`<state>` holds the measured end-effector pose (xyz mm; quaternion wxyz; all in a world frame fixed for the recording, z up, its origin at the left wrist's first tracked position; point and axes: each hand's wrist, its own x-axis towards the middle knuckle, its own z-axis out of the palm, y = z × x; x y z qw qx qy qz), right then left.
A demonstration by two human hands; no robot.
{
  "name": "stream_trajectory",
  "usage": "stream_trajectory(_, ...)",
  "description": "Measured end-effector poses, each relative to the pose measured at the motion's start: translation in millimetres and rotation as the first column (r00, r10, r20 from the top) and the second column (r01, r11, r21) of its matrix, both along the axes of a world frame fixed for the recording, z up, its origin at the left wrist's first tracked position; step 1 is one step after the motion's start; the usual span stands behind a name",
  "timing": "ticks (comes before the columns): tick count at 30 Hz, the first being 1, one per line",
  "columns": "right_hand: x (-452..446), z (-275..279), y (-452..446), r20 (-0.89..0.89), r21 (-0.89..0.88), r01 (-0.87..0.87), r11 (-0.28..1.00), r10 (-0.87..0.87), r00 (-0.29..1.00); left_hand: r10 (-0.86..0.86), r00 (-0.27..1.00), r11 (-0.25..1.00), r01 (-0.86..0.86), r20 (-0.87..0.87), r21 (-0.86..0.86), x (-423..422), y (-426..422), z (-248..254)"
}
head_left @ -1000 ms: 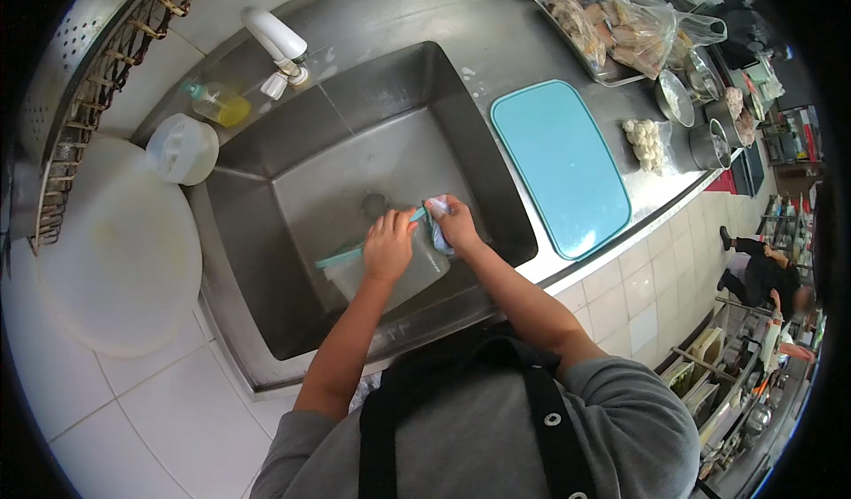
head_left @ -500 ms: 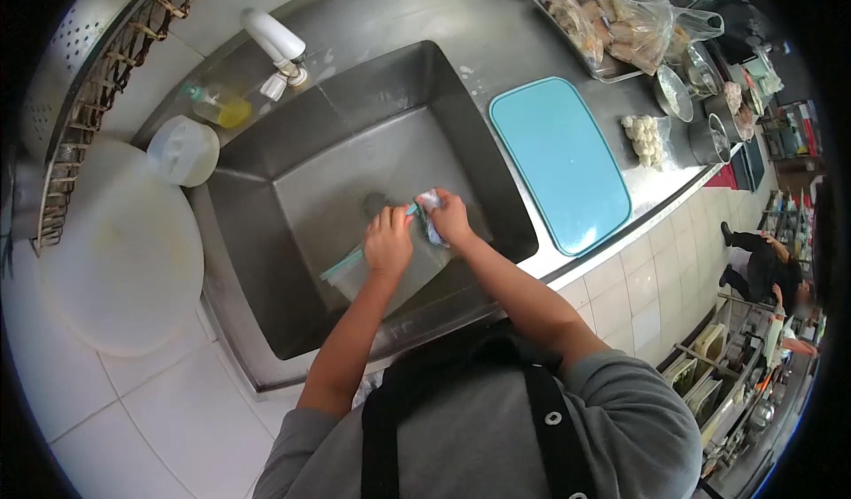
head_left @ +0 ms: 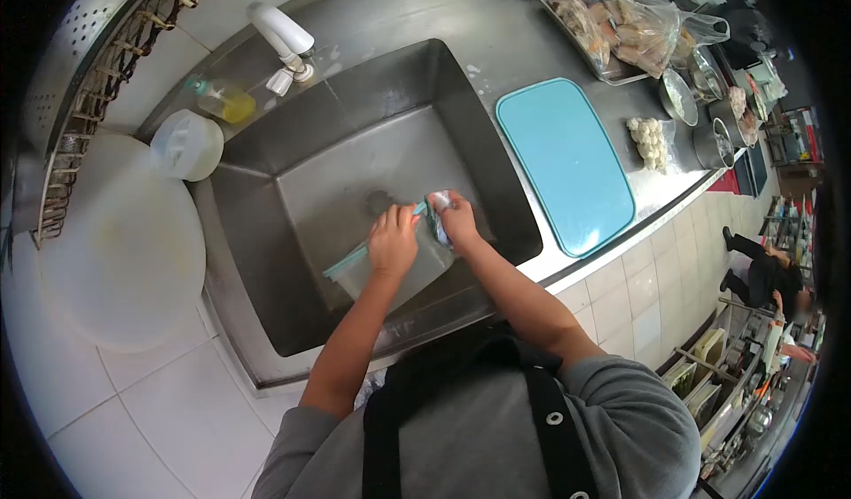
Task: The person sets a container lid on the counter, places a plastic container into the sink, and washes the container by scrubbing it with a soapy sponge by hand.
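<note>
Over the steel sink [head_left: 292,140], my left hand [head_left: 393,240] is closed on the rim of a clear plastic container [head_left: 428,267] with a teal edge. The container is tilted, and my forearm hides part of it. A crumpled whitish cloth [head_left: 438,203] is bunched in my right hand [head_left: 458,224], pressed to the container's rim at its right corner. To the right of the sink, a flat teal rectangular lid [head_left: 567,167] lies on the steel counter.
A white faucet [head_left: 282,42] stands behind the sink, near a bottle of yellow liquid [head_left: 226,102] and a white plastic tub [head_left: 188,146]. A large white round board [head_left: 115,242] is at left. Bagged food [head_left: 634,34] lies on a tray at back right; a person [head_left: 771,273] stands farther off.
The view has shifted slightly. My right hand and the cloth have moved a little along the container's rim; my left hand keeps its hold.
</note>
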<state>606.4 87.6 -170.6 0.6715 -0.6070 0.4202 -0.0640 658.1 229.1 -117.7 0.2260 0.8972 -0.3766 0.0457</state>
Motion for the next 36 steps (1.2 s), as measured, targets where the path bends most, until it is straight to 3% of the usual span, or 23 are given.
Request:
stream_trajectory(2, 2, 25, 4, 0.021, -0.127, -0.103, 0.987, 0.106, 0.994, 0.006, 1.000, 1.000, -0.006, 0.007, 0.003, 3, 0, -3)
stream_trajectory(5, 3, 38, 15, 0.100, -0.426, -0.126, 0.896, 0.185, 0.978, 0.030, 1.000, 1.000, -0.030, -0.010, -0.009, -2, 5, -6)
stream_trajectory(8, 7, 1, -3, -0.040, -0.298, -0.115, 0.948, 0.108, 0.993, 0.003, 1.000, 1.000, -0.003, -0.027, -0.003, 2, 1, -3)
stream_trajectory(11, 7, 28, 0, -0.108, -0.273, -0.172, 0.947, 0.148, 0.983, 0.018, 0.999, 1.000, -0.018, -0.031, 0.017, 3, -1, -1)
stream_trajectory(12, 3, 28, 8, -0.005, -0.356, -0.117, 0.927, 0.124, 0.992, 0.025, 0.999, 1.000, -0.025, -0.033, 0.008, 3, 0, -3)
stream_trajectory(15, 1, 32, 10, 0.032, -0.360, -0.077, 0.930, 0.095, 0.995, 0.030, 0.999, 1.000, -0.031, -0.033, -0.005, 2, 1, -4)
stream_trajectory(18, 7, 29, -3, -0.094, -0.341, -0.163, 0.926, 0.139, 0.986, 0.020, 1.000, 1.000, -0.020, -0.023, -0.001, 3, -2, -4)
stream_trajectory(21, -1, 47, 15, 0.043, -0.407, -0.140, 0.903, 0.171, 0.984, 0.033, 0.999, 0.999, -0.033, -0.015, -0.008, 3, 1, -7)
stream_trajectory(25, -4, 30, 2, -0.118, -0.338, -0.206, 0.918, 0.176, 0.977, 0.011, 1.000, 1.000, -0.011, -0.001, -0.003, 3, -2, -4)
stream_trajectory(28, -10, 29, 9, -0.054, -0.334, -0.121, 0.935, 0.109, 0.993, 0.035, 0.999, 0.999, -0.035, 0.014, 0.002, 0, -2, -3)
stream_trajectory(31, -4, -3, 7, 0.100, -0.169, 0.063, 0.984, -0.047, 0.994, 0.002, 1.000, 1.000, -0.002, -0.008, 0.009, 0, 0, 0)
stream_trajectory(35, 2, 36, 5, 0.072, -0.179, -0.135, 0.975, 0.150, 0.986, 0.022, 1.000, 0.999, -0.021, 0.016, -0.025, 1, 0, -7)
stream_trajectory(36, 4, 38, 10, 0.081, -0.278, -0.137, 0.951, 0.165, 0.983, 0.026, 1.000, 1.000, -0.026, 0.015, -0.009, 2, 1, -6)
